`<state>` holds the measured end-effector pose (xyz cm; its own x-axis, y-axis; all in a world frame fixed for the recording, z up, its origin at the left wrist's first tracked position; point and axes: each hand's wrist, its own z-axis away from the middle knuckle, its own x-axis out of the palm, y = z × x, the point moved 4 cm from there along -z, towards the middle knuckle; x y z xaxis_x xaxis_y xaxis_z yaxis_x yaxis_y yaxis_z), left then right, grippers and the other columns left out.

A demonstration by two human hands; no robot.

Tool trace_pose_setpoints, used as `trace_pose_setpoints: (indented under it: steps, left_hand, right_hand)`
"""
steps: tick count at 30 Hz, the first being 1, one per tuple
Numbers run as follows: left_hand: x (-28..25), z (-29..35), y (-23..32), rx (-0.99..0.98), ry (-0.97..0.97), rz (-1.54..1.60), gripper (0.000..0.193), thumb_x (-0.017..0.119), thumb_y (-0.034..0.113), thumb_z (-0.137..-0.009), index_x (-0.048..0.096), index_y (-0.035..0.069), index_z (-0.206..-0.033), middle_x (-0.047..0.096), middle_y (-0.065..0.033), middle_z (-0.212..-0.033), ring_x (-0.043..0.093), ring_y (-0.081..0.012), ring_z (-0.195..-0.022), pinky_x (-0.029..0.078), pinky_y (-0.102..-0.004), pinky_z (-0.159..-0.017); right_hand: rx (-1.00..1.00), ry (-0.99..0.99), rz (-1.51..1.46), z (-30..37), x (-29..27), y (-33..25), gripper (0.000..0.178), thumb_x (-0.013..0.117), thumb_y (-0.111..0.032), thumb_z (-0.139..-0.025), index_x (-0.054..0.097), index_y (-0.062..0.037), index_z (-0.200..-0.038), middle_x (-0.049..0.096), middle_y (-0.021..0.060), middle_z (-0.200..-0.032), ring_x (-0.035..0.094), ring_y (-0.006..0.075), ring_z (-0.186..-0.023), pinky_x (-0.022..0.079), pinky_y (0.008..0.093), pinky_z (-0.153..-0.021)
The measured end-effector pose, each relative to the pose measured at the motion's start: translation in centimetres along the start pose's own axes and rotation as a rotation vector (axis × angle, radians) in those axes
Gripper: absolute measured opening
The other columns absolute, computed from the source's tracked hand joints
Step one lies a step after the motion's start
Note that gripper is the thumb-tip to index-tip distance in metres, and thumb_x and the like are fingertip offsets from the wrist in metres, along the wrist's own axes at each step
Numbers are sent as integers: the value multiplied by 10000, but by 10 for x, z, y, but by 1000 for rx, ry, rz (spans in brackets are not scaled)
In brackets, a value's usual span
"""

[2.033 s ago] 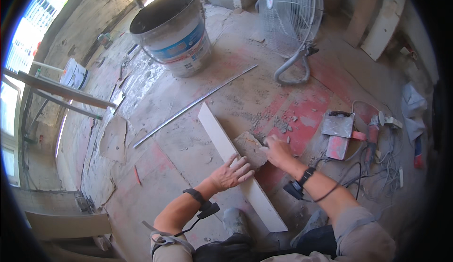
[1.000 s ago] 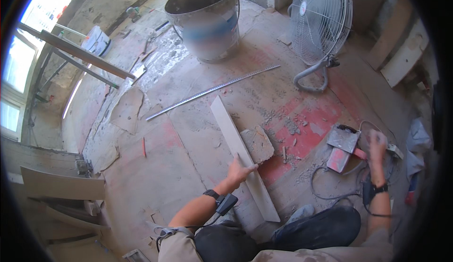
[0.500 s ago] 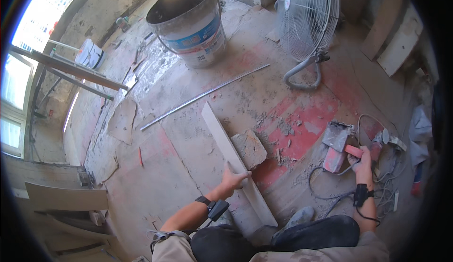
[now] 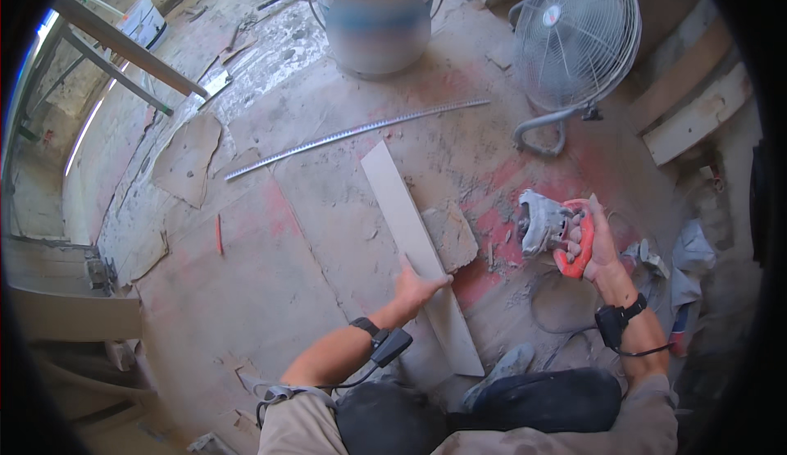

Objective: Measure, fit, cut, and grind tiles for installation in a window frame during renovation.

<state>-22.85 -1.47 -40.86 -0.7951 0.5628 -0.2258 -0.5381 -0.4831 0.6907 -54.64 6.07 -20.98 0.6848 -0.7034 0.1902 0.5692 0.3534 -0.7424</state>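
A long, narrow pale strip [image 4: 402,209], like a cut tile, lies slanting on the floor ahead of my knees. My left hand [image 4: 416,293] grips its lower half, thumb along the right edge. Under the strip's right side sits a rough, dusty slab piece [image 4: 455,238]. Off to the right, my right hand [image 4: 605,246] is wrapped round the red loop handle of a dusty handheld power cutter [image 4: 541,224], raised off the floor. Its grey metal head points left, apart from the strip; a blade cannot be made out.
Beyond the strip lies a long metal straightedge [image 4: 352,137]. A large bucket [image 4: 377,33] and a floor fan [image 4: 578,37] stand at the back. Cable [image 4: 537,311] loops near my right forearm. A red stick [image 4: 219,234] and a broken sheet [image 4: 188,160] lie left.
My right hand has lifted the power cutter off the floor and turned it, its head now facing left. My left hand stays on the strip. The view has shifted.
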Motion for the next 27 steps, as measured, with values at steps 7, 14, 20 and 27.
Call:
trace_pose_setpoints:
  steps: [7, 14, 20, 27]
  left_hand:
    - [-13, -4, 0, -8, -77, 51, 1278, 941, 456, -595, 174, -59, -1479, 531, -317, -1318, 614, -381, -1132, 517, -421, -963]
    - [-24, 7, 27, -22, -75, -321, 1414, 859, 646, -600, 85, -112, -1507, 443, -399, -1378, 568, -456, -1208, 505, -453, -996]
    - [-15, -6, 15, -27, -92, -319, 1431, 846, 645, -619, 38, -136, -1505, 416, -434, -1372, 563, -481, -1199, 504, -455, -995]
    - [-13, -2, 18, -65, -74, -264, 1420, 872, 539, -634, -42, -61, -1541, 418, -361, -1353, 585, -476, -1135, 522, -482, -944]
  right_hand:
    - [-112, -202, 171, -8, 132, -42, 427, 611, -521, -918, 552, -99, -890, 495, -14, -648, 469, 100, -508, 411, 258, -462]
    - [-391, -163, 364, -64, 220, -5, 462, 597, -532, -908, 574, -73, -862, 492, -3, -612, 450, 91, -470, 373, 250, -414]
    - [-482, -185, 402, -104, 260, 5, 483, 579, -541, -906, 566, -61, -860, 479, -3, -601, 452, 102, -454, 399, 255, -414]
    - [-485, -189, 381, -137, 269, 9, 489, 559, -551, -914, 556, -64, -866, 478, 9, -607, 453, 114, -442, 391, 264, -402]
